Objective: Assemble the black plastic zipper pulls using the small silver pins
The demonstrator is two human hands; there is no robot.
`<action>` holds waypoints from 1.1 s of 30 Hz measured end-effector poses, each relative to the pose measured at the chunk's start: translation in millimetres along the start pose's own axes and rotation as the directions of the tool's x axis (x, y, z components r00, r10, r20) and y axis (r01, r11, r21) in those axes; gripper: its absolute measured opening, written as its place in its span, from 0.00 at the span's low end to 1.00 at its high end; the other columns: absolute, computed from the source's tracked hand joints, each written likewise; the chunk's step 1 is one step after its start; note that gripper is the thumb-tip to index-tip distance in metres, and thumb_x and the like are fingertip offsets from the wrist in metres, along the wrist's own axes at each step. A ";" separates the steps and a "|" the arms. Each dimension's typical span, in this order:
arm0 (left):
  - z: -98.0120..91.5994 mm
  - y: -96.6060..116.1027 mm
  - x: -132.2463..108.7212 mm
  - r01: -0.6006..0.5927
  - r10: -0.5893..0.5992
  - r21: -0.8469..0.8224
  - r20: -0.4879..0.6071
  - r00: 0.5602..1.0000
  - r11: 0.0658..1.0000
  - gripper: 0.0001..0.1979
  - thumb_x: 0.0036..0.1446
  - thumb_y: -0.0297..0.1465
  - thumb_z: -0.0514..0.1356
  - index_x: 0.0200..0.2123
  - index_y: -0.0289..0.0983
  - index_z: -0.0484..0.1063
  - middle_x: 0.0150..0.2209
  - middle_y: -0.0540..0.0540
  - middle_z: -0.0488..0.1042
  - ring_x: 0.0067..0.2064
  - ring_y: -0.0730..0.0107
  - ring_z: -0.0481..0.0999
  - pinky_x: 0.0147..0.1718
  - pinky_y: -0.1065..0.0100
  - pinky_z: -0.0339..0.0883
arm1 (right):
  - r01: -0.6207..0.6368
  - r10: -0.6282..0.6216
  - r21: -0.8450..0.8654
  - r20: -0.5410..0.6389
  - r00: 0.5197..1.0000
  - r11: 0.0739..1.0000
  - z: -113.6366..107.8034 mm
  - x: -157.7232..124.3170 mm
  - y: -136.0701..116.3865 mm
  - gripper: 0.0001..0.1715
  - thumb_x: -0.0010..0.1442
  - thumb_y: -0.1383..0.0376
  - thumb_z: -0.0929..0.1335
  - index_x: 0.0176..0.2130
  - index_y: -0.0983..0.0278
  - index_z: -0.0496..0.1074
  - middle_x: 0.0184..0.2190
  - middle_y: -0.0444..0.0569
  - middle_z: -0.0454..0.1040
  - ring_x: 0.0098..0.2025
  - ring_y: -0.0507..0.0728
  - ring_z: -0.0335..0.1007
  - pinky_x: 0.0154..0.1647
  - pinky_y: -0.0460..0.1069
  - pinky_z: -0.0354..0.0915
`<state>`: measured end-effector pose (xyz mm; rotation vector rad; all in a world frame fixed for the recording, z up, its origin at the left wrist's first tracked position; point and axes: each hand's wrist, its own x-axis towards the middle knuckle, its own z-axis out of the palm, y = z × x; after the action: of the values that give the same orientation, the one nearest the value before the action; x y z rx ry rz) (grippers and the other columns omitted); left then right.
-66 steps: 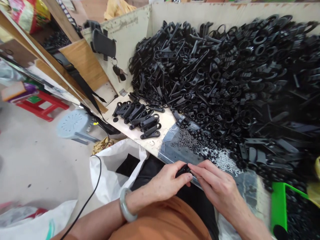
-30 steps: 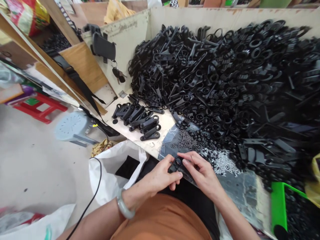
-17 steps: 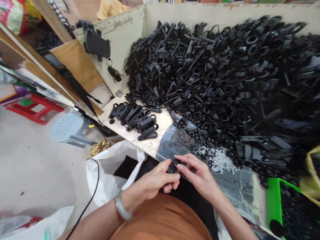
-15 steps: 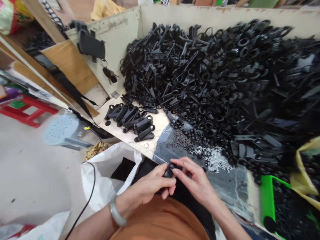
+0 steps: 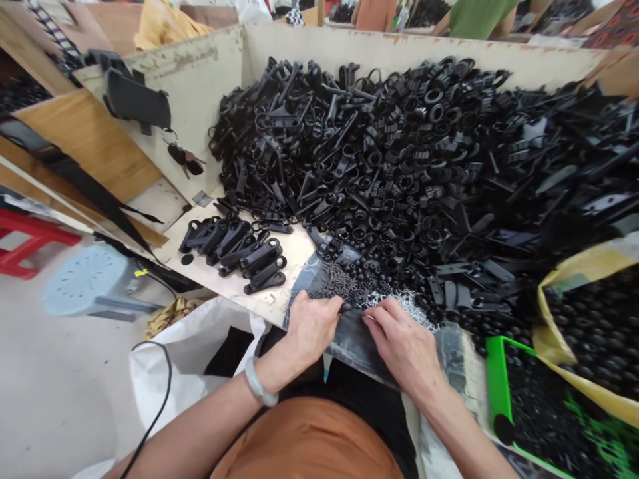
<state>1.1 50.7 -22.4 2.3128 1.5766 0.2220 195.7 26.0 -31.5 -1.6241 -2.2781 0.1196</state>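
Note:
My left hand (image 5: pixel 315 322) is closed, knuckles up, at the near edge of the dark mat (image 5: pixel 357 339). A small black plastic part (image 5: pixel 345 307) pokes out past its thumb and forefinger; the rest is hidden in the fist. My right hand (image 5: pixel 403 340) has its thumb and fingers pinched together beside the pile of small silver pins (image 5: pixel 407 305). What lies between those fingertips is too small to make out. Small brown metal pieces (image 5: pixel 340 281) lie just beyond my left hand.
A big heap of black plastic parts (image 5: pixel 349 153) fills the walled bench. Several black lever-like pieces (image 5: pixel 259 259) lie in a row at left. A green bin (image 5: pixel 495 379) and a yellow sack (image 5: pixel 554 319) stand at right. A white sack (image 5: pixel 154 379) hangs open below.
My hands have moved from near my lap up and forward onto the mat and parted slightly. The left keeps the black part; the right is now by the silver pins. The view has shifted.

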 end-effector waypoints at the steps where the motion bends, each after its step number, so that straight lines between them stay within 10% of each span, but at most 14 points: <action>1: 1.4 -0.6 1.9 -0.016 0.016 0.019 0.004 1.000 1.000 0.09 0.65 0.24 0.55 0.38 0.40 0.75 0.31 0.45 0.83 0.34 0.59 0.81 0.41 0.59 0.56 | 0.006 -0.006 -0.031 0.004 1.000 1.000 1.7 1.2 -0.4 0.19 0.75 0.61 0.59 0.39 0.59 0.76 0.37 0.47 0.76 0.30 0.52 0.73 0.25 0.46 0.59; 25: -7.4 -9.8 4.9 0.041 -0.045 -0.186 -0.017 0.999 0.982 0.09 0.66 0.30 0.57 0.34 0.39 0.76 0.30 0.48 0.80 0.33 0.63 0.77 0.40 0.63 0.60 | -0.048 0.128 0.510 -0.122 0.984 0.859 -5.2 4.9 -12.1 0.09 0.71 0.63 0.66 0.40 0.60 0.77 0.36 0.47 0.74 0.28 0.52 0.67 0.29 0.48 0.65; 27: -12.0 -9.4 -0.3 0.126 -0.146 -0.442 -0.012 0.989 0.888 0.12 0.66 0.36 0.58 0.32 0.38 0.75 0.30 0.48 0.79 0.33 0.65 0.76 0.35 0.66 0.61 | -0.037 0.143 0.572 -0.141 0.980 0.819 -6.9 8.5 -16.3 0.08 0.70 0.65 0.67 0.40 0.61 0.77 0.35 0.47 0.73 0.27 0.51 0.66 0.28 0.47 0.64; 30: -19.5 -7.2 -11.3 0.201 -0.262 -0.847 0.076 0.962 0.492 0.12 0.61 0.40 0.63 0.34 0.36 0.76 0.33 0.49 0.79 0.37 0.66 0.75 0.37 0.68 0.64 | 0.008 0.124 0.613 -0.172 0.977 0.790 -9.7 14.1 -24.0 0.07 0.69 0.66 0.67 0.40 0.61 0.78 0.35 0.47 0.72 0.27 0.51 0.65 0.28 0.47 0.64; 33: -24.3 -4.6 -21.0 0.248 -0.304 -0.937 0.168 0.938 0.248 0.14 0.57 0.41 0.67 0.36 0.35 0.78 0.34 0.49 0.78 0.36 0.68 0.73 0.40 0.68 0.66 | 0.056 0.072 0.624 -0.179 0.981 0.780 -11.4 17.9 -31.0 0.07 0.69 0.67 0.68 0.40 0.61 0.78 0.35 0.47 0.73 0.27 0.51 0.66 0.26 0.47 0.64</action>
<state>-18.3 37.3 -0.2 1.0276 1.2412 0.8720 166.2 30.6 -8.7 -1.2179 -1.7978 0.6275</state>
